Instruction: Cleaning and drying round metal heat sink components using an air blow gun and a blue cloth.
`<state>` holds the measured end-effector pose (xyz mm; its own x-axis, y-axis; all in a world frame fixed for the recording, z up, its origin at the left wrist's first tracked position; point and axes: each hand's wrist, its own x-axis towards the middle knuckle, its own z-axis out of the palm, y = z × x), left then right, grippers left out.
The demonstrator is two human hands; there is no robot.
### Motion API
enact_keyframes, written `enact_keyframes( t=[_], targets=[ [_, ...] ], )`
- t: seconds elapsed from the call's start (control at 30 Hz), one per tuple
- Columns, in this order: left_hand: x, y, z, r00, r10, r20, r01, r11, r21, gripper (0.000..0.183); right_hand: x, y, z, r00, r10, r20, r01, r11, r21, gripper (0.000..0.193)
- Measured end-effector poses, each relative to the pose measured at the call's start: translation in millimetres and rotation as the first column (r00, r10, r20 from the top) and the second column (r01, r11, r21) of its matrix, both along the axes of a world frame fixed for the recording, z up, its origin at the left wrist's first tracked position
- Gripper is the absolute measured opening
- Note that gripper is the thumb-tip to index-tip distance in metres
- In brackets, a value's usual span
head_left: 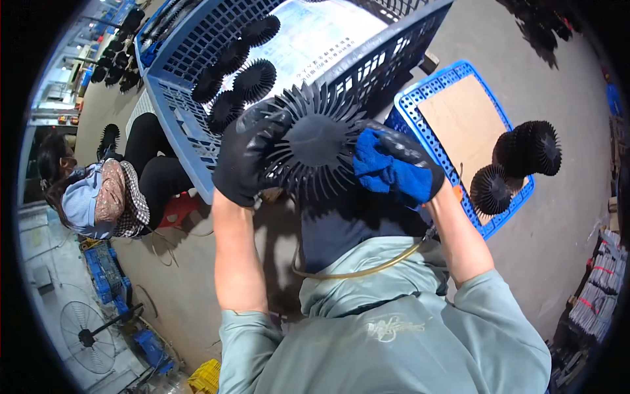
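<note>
A round black heat sink with thin radial fins and a smooth disc centre is held up in front of me. My left hand, in a black glove, is closed around its left edge. On the opposite side, my gloved right hand grips a blue cloth, which touches or lies very close to the fins. Some of the right fingers are hidden by the cloth. Several similar heat sinks sit in the large blue crate just beyond my hands, beside a pale printed sheet.
To the right, a blue crate topped with cardboard carries stacked heat sinks. A seated co-worker is at the left, near another heat sink. A hose crosses my lap. A fan stands lower left.
</note>
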<state>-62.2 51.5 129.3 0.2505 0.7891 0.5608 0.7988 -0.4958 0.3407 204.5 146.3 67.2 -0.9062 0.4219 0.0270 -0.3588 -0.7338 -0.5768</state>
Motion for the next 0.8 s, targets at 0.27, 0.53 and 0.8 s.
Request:
enact_keyframes(
  t=[0.27, 0.53, 0.8],
  targets=[
    [11, -13, 16, 0.103, 0.413, 0.905, 0.265, 0.865, -0.425, 0.057, -11, -19, 6, 0.976, 0.106, -0.189, -0.152, 0.957, -0.247, 0.027],
    [77, -32, -64, -0.027, 0.363, 0.932, -0.163, 0.918, -0.362, 0.034, -27, -24, 12, 0.978, -0.176, 0.113, 0.137, 0.947, 0.292, 0.031],
    [48, 0, -49, -0.175, 0.261, 0.949, -0.206, 0.933, -0.295, 0.023, 10, 17, -14, 0.819, -0.571, -0.055, 0.242, 0.256, 0.936, 0.012]
  ],
)
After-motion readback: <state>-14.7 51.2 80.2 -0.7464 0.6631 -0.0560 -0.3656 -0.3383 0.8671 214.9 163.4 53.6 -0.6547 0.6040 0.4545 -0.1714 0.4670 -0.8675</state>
